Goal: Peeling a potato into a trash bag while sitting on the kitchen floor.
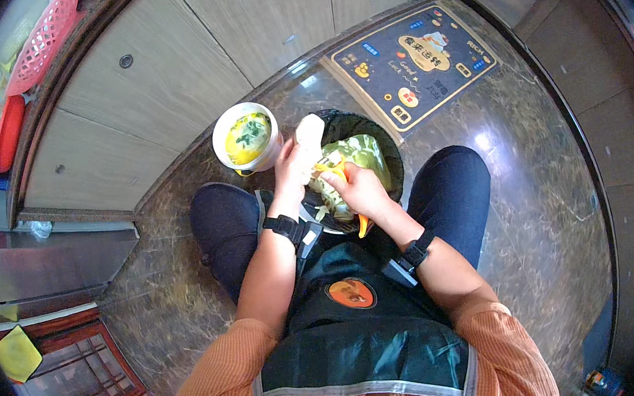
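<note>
My left hand (pixel 290 169) is closed around a long, pale, peeled root vegetable (pixel 309 131), whose exact kind I cannot tell. An orange peeler (pixel 334 168) is in my right hand (pixel 362 190), its head up against the vegetable's lower end; its orange handle end shows below the hand. Both hands are over a round bin (pixel 391 142) with a black liner, standing between my knees. Inside the bin lie pale peel shavings (pixel 332 199) and a shiny green, partly see-through bundle (pixel 368 154), perhaps a plastic bag.
Left of the bin stands a white bucket (pixel 220 140) with yellow and green in it. A dark printed mat (pixel 377 82) lies on the marbled floor (pixel 190 324). Wooden cabinet doors (pixel 155 64) rise ahead. Pink and red baskets (pixel 44 44) sit at upper left.
</note>
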`<state>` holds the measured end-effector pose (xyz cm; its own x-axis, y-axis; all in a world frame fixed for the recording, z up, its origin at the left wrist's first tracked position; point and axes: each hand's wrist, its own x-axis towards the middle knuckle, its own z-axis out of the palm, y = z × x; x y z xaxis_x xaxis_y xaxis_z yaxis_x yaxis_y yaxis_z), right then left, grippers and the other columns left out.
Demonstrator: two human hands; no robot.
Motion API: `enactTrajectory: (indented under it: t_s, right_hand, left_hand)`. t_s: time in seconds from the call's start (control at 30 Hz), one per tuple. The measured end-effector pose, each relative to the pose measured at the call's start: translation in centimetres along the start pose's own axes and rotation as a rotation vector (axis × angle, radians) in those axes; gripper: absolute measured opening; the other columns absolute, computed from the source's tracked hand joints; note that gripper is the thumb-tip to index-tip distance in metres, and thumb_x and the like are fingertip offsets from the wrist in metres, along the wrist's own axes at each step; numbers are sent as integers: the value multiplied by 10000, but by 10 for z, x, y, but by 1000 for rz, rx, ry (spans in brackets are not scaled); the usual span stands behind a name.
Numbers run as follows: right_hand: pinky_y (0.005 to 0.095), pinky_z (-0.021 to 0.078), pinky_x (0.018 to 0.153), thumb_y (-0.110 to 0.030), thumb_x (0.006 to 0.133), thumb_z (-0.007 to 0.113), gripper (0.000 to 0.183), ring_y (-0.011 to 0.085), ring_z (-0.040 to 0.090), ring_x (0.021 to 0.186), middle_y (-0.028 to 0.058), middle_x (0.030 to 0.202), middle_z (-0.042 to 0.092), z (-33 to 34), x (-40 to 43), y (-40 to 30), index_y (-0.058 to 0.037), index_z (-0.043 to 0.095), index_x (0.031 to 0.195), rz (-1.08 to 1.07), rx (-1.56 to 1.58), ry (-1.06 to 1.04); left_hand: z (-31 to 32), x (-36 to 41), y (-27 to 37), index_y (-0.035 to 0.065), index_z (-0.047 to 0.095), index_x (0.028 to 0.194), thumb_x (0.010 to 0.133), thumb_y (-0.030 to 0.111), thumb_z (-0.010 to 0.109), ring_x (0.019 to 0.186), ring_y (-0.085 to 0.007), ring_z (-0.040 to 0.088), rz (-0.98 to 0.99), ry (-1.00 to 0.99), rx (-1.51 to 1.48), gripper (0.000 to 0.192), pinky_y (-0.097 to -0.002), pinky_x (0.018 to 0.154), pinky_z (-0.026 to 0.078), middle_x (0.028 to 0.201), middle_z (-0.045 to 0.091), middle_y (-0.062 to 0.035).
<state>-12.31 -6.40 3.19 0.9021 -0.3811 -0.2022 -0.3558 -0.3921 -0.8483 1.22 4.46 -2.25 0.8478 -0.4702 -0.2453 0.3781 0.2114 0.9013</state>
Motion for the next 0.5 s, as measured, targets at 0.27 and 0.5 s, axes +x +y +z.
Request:
enactTrajectory:
  t_s: [0.27, 0.5]
  right_hand:
    - [417, 511, 728, -499, 870, 584, 521, 354, 659, 806, 219, 822, 662, 4, 2, -2, -3, 622, 1026, -24, -3, -14]
    - [431, 515, 723, -517, 861, 586, 534, 357, 665, 801, 209, 815, 668, -3, 2, -16, -5, 630, 1005, 26, 42, -37]
  left_hand:
    - [-4, -5, 19, -3, 552, 1201, 901, 173, 566, 876, -136, 638, 9, -40, 22, 349, -269, 757, 529, 1027, 635, -72]
    - [13, -14, 25, -17, 563, 1221, 884, 124, 591, 973, -147, 622, -58, -60, 69, 366, -285, 829, 507, 1121, 628, -90]
